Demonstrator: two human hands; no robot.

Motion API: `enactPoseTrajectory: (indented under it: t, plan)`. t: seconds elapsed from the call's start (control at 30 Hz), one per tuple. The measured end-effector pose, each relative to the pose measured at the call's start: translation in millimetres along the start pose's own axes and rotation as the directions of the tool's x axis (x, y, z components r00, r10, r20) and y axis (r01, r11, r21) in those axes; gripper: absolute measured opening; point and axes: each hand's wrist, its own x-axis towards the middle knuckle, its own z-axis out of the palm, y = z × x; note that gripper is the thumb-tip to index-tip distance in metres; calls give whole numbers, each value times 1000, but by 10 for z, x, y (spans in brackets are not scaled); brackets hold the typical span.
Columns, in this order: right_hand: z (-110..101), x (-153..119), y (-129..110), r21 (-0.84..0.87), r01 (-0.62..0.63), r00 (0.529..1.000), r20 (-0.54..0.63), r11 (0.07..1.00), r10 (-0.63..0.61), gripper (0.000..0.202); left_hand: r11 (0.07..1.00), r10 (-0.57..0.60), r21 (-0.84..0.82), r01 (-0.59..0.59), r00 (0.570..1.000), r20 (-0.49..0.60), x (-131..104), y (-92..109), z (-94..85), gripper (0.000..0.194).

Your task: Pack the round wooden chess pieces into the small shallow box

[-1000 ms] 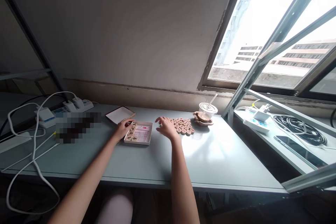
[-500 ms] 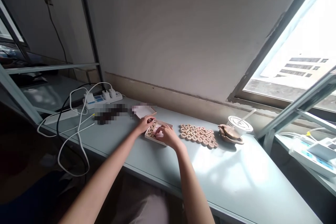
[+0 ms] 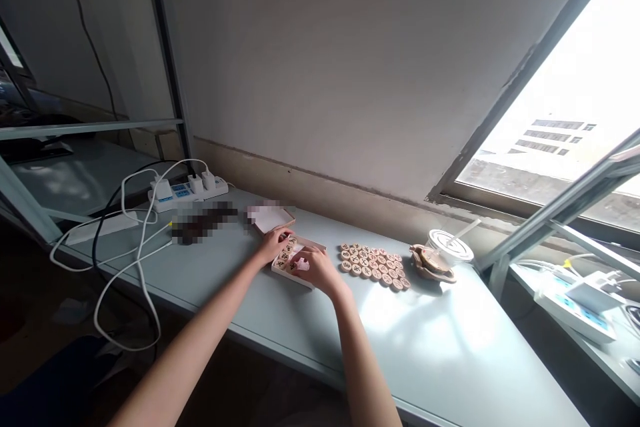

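Observation:
A shallow, light-coloured box (image 3: 300,280) lies on the table with several round wooden Chinese chess pieces (image 3: 281,263) along its left side. My left hand (image 3: 273,245) is closed on the box's far left corner, its fingers curled over the rim. My right hand (image 3: 323,269) reaches into the box from the right, fingers bent down and pinched at a chess piece (image 3: 293,267). A bit of pinkish wrapping (image 3: 302,265) shows beside these fingertips. The right part of the box's inside is hidden under this hand. More chess pieces (image 3: 376,263) stand in rows on the table to the right.
The box lid (image 3: 273,217) lies behind my left hand, partly blurred out. A lidded cup with a straw (image 3: 450,247) stands by a brown carved dish (image 3: 430,267) at the right. At the left are a power strip (image 3: 183,192) and loose cables (image 3: 145,240).
The view has shifted slightly, so things sit a little further left. Both hands stay at the box, with the right fingers still among the pieces.

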Motion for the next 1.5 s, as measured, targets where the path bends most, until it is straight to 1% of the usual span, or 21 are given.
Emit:
enactPoseTrajectory:
  t: [0.1,0.17,0.3,0.37,0.43,0.53,0.67,0.77,0.9,1.07,1.17,1.23,1.27,1.3,1.33,1.4,1.43,1.5]
  plan:
    - [55,37,4,31,-17,999,-37,999,19,14,999,-14,-29,14,1000,8,-1,-20,12,23]
    - [30,42,14,75,-31,998,-58,997,35,11,998,-17,-52,18,1000,15,-3,-37,16,23]
    - [-138,-50,38,223,-30,991,-118,974,57,14,995,-24,-91,25,1000,13,-21,-45,3,25]
    - [-231,-169,72,239,-53,980,-173,970,96,17,993,-27,-113,28,1000,6,-36,-38,-11,25]
    - [-295,-331,123,187,-118,958,-236,975,161,21,991,-23,-131,24,1000,3,-46,-36,-20,24]
    - [-316,-589,203,37,-237,926,-295,971,237,26,989,-33,-147,34,999,7,-45,-67,-8,24]
    - [-258,-809,265,-170,-325,902,-353,930,250,28,992,-36,-125,35,999,-4,-32,-132,37,26]
    - [-215,-851,266,-264,-365,894,-367,893,257,26,995,-30,-97,30,1000,-3,-32,-144,51,26]
    - [-192,-851,255,-343,-393,900,-334,853,280,19,996,-36,-87,36,999,8,-37,-129,50,28]
    - [-167,-892,281,-386,-475,860,-395,791,324,20,996,-54,-72,56,998,18,-43,-101,46,27]
    - [-171,-890,265,-386,-494,848,-412,779,334,22,996,-54,-73,56,998,29,-43,-79,38,27]
    - [-200,-823,229,-364,-508,832,-443,781,334,23,996,-56,-72,58,998,28,-40,-72,36,27]
    - [-220,-762,206,-348,-507,827,-455,789,330,24,996,-57,-73,59,998,28,-37,-72,36,28]
    - [-239,-680,180,-333,-486,835,-450,808,317,24,995,-59,-75,61,998,27,-33,-74,36,28]
    - [-253,-579,154,-325,-441,860,-421,837,290,23,995,-61,-78,63,998,27,-29,-77,37,28]
    - [-250,-334,106,-320,-286,934,-305,903,188,23,993,-64,-95,66,998,29,-20,-80,36,29]
    - [-227,-200,86,-322,-200,963,-239,925,125,23,992,-65,-104,68,997,30,-15,-80,35,29]
    - [-137,56,54,-336,-72,990,-135,939,28,26,990,-68,-120,71,997,32,-6,-72,30,29]
